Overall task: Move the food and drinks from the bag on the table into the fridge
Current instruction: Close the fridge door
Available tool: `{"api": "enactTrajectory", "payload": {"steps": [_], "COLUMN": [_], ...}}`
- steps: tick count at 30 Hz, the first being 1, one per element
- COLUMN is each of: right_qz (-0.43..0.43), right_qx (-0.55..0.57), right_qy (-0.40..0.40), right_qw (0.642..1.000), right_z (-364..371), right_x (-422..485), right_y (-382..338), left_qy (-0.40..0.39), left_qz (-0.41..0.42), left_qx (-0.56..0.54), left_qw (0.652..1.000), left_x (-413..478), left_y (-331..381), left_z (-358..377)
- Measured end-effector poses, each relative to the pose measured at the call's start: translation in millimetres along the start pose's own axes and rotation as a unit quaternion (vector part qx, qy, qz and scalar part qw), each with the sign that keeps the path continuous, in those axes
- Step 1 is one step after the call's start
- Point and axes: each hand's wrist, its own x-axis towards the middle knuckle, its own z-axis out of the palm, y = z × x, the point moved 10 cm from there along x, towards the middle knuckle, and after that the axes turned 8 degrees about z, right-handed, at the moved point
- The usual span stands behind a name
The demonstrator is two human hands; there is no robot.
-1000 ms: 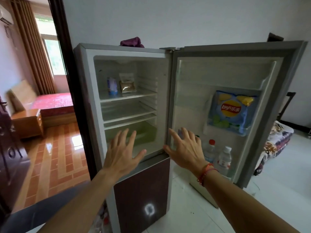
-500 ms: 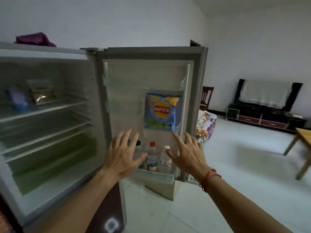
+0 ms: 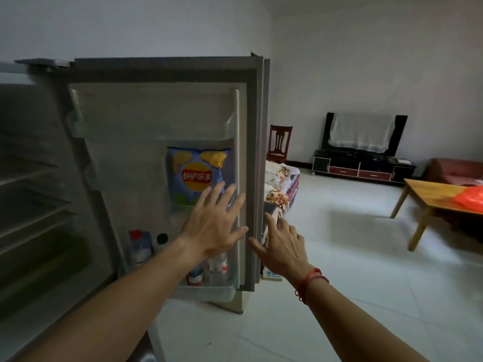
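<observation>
Head view: tiled floor, wooden table

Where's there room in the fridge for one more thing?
The top door shelf looks bare, wall to wall. The inner shelves on the left look bare where they show, though blurred. Crowded: the chips bag fills its bin, and bottles pack the bottom door shelf.

Left hand raised, fingers spread, right hand beside it, fingers loosely extended

One open fridge, one crisp bag, seemingly four bottles low in its door, one orange bag on the far-right tabletop, one chair
</observation>
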Motion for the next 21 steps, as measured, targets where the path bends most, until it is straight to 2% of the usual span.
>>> {"api": "enactTrajectory", "payload": {"steps": [4,10,16,21], "right_qz": [0.02,0.05,0.053,0.039], "right_qx": [0.049,0.15,0.236,0.295], "right_qy": [-0.035,-0.075,-0.124,-0.128], "right_qw": [0.998,0.985,0.962,0.946], "right_z": [20.2,48.9,78.2,83.0], "right_x": [35.9,91.2,116.2,124.7], "right_y": [7.3,18.7,7.3,-3.8], "left_qy": [0.013,0.021,0.016,-0.017], "left_qz": [0.061,0.079,0.063,0.025], "left_qx": [0.049,0.102,0.14,0.179], "left_qw": [0.997,0.991,0.988,0.983], "left_x": [52.5,121.6,153.7,151.2], "left_y": [12.4,5.9,-2.9,-17.8], "left_z": [8.3,19.7,40.7,55.0]}}
